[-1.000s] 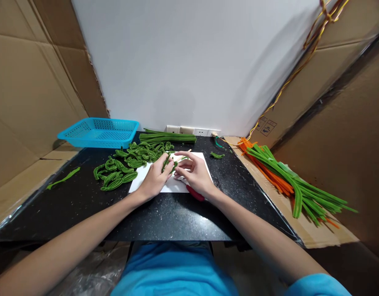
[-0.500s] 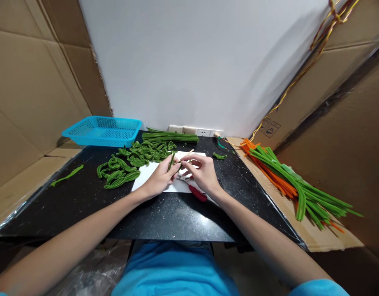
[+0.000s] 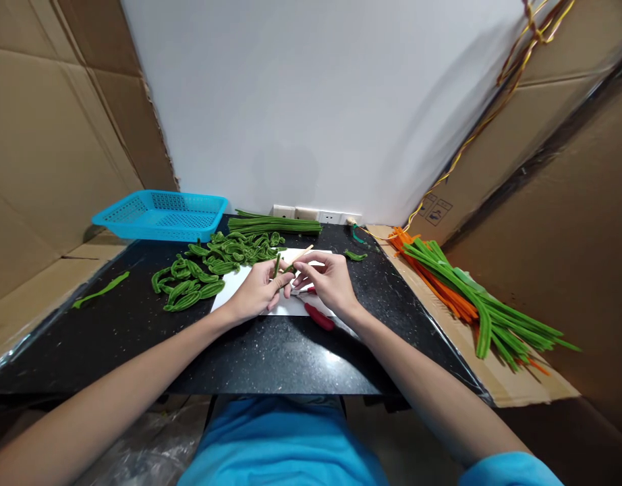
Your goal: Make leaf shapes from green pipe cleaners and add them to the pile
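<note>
My left hand (image 3: 254, 291) and my right hand (image 3: 327, 282) meet over a white sheet (image 3: 276, 305) on the black table (image 3: 230, 351). Together they pinch a short green pipe cleaner (image 3: 276, 266) and a thin wooden stick (image 3: 301, 256) that slants up to the right. The left fingers grip the green piece; the right fingers close on the stick. A red-handled tool (image 3: 318, 316) lies on the sheet under my right wrist. A heap of bent green pipe-cleaner pieces (image 3: 210, 266) lies just left of my hands.
A blue plastic basket (image 3: 159, 216) stands at the back left. Straight green pipe cleaners (image 3: 273, 225) lie along the wall by the sockets (image 3: 311, 215). Long green and orange pipe cleaners (image 3: 467, 297) lie on cardboard at the right. A single green piece (image 3: 99, 291) lies far left.
Both hands have lifted slightly off the sheet and turned the green piece more upright against the stick. The rest has stayed in place.
</note>
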The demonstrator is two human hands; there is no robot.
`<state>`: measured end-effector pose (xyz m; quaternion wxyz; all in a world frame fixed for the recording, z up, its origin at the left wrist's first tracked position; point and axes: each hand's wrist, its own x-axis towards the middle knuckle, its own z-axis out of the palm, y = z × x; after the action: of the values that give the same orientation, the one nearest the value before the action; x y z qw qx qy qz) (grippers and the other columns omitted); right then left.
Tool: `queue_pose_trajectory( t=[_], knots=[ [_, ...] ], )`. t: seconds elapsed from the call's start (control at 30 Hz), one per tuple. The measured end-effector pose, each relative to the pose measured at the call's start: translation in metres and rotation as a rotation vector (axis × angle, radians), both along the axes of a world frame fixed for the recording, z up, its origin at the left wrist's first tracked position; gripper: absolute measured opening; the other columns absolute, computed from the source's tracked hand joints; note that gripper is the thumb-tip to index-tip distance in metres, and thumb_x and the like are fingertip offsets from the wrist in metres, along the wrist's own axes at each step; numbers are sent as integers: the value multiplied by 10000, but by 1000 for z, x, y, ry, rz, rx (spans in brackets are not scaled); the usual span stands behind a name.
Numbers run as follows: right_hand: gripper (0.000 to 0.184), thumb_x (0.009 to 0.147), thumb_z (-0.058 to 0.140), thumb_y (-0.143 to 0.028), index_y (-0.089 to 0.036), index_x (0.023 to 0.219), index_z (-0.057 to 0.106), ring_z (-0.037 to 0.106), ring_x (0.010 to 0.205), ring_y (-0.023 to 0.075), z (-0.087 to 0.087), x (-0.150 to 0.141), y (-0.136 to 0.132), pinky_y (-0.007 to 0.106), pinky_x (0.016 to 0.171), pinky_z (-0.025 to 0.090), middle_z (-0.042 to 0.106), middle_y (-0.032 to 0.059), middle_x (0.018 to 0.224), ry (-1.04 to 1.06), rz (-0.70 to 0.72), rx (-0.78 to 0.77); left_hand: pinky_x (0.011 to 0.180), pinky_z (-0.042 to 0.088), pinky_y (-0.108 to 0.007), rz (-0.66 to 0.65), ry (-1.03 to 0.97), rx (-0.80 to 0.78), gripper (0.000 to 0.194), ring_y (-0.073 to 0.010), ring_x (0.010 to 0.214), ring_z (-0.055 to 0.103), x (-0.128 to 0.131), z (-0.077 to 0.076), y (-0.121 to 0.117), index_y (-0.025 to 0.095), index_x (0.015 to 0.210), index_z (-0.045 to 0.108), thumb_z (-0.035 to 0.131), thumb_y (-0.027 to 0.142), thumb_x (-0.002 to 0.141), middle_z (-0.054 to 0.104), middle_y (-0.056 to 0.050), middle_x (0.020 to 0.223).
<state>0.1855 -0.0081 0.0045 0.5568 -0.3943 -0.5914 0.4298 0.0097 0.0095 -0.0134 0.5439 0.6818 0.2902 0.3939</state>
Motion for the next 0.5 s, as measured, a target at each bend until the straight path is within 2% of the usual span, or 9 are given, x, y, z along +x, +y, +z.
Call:
queue_pose_trajectory(
  t=[0.23,0.33,0.4,0.5],
  knots=[
    [356,756,850,-485,-148,825,758,677,556,158,-7,-1,2,298,538,620,704,31,689,51,-44,-13,345,305,-184,19,15,-7,429,-57,327,432,-1,-1,1,165,846,564,643,579,925,572,42,598],
    [350,763,840,-489,-152,809,759,680,569,161,-7,1,3,303,539,615,724,46,735,19,-50,-13,387,321,-196,42,61,19,387,-72,381,426,-2,0,-1,170,911,591,599,554,958,551,47,608],
    [349,762,838,-490,-152,796,759,682,564,163,-5,2,3,301,533,604,738,57,765,-15,-45,-1,471,392,-208,78,125,115,355,-109,496,513,-4,1,-2,171,993,628,589,523,971,601,21,678],
    [369,763,832,-503,-143,812,770,671,533,161,-3,2,3,282,504,572,744,63,735,-79,-5,4,688,488,-242,150,213,307,316,-185,803,648,-6,4,-2,178,999,667,616,488,961,702,-39,887]
  ],
)
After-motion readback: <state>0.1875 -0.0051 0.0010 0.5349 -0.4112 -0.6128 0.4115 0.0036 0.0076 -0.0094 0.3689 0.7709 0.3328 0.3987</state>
